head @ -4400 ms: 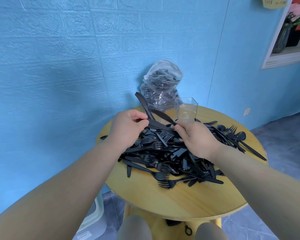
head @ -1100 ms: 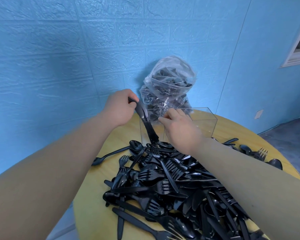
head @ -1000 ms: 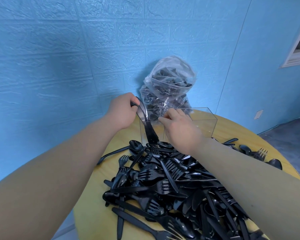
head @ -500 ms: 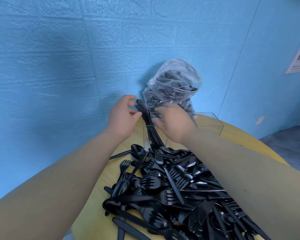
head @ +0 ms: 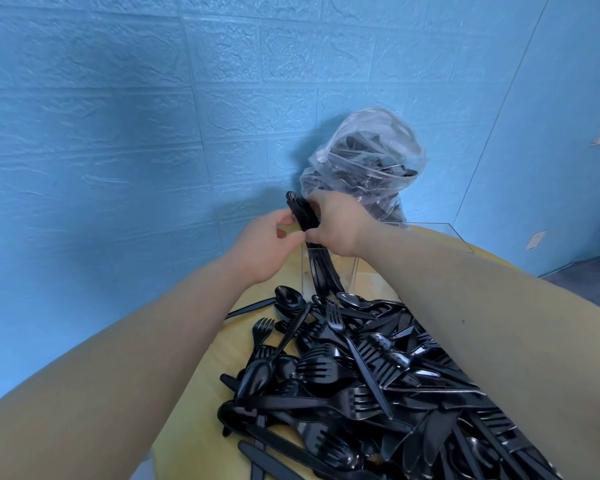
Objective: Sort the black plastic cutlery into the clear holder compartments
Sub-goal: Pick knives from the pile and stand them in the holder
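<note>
A clear holder (head: 355,271) stands at the far side of the round yellow table (head: 201,427). A bundle of black knives (head: 301,212) stands upright in its left compartment, their tops sticking out above the rim. My right hand (head: 338,228) curls round the upper part of the bundle from the right. My left hand (head: 265,245) pinches the same knives from the left with thumb and fingertips. A large heap of black forks, spoons and knives (head: 361,375) lies on the table in front of the holder. The holder's other compartments are mostly hidden behind my right arm.
A clear plastic bag (head: 368,168) stuffed with more black cutlery leans against the blue wall just behind the holder. One piece of cutlery (head: 250,308) lies apart at the heap's left. The table's left edge runs under my left forearm.
My left hand put knives into the left compartment. My right hand left the holder's rim and now grips the knife tops. Both hands have closed in on the bundle.
</note>
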A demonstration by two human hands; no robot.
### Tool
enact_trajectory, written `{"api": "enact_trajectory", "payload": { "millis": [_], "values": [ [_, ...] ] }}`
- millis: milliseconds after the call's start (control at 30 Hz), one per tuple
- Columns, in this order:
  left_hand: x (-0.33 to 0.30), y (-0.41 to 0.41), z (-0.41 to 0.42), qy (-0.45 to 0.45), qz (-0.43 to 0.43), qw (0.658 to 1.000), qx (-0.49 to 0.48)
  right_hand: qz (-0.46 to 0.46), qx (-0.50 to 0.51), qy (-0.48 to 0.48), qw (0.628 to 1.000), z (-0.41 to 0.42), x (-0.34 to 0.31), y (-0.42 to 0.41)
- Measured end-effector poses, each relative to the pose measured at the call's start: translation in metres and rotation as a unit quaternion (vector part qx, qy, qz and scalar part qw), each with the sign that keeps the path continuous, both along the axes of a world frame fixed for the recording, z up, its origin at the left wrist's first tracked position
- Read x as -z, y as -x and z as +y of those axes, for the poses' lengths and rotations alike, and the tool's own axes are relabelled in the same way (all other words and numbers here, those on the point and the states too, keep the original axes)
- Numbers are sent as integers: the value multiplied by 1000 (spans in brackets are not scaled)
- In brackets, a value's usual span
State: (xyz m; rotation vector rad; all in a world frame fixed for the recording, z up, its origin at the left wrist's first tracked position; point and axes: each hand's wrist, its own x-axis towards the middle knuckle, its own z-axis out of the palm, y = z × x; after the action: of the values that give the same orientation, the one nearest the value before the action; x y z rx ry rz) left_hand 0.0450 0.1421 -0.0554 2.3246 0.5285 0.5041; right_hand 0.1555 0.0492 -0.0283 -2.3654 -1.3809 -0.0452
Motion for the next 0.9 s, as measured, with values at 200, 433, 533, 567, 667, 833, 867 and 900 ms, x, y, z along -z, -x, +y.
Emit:
{"api": "enact_trajectory", "payload": {
  "millis": [200, 433, 533, 567, 667, 833, 867, 900],
  "values": [
    [2, -2, 2, 45, -13, 999, 16, -31, -12, -30, 999, -1, 3, 0],
    [3, -1, -2, 23, 3, 1000, 19, -89, -32, 17, 995, -4, 2, 0],
    [3, -1, -2, 19, 4, 1000, 19, -91, -25, 2, 996, -5, 1, 1],
    [3, 0, -2, 22, 3, 1000, 18, -78, -17, -8, 997, -6, 1, 1],
    [4, 1, -2, 28, 2, 999, 23, -39, -3, -24, 999, -9, 3, 1],
    [2, 1, 0, 27, -23, 999, 2, 33, 0, -81, 996, -11, 1, 0],
    [0, 0, 2, 27, -35, 999, -8, 43, 3, -88, 995, -10, 0, 1],
    [-2, -1, 3, 28, -48, 998, -18, 45, 5, -92, 995, -10, -2, 1]
  ]
}}
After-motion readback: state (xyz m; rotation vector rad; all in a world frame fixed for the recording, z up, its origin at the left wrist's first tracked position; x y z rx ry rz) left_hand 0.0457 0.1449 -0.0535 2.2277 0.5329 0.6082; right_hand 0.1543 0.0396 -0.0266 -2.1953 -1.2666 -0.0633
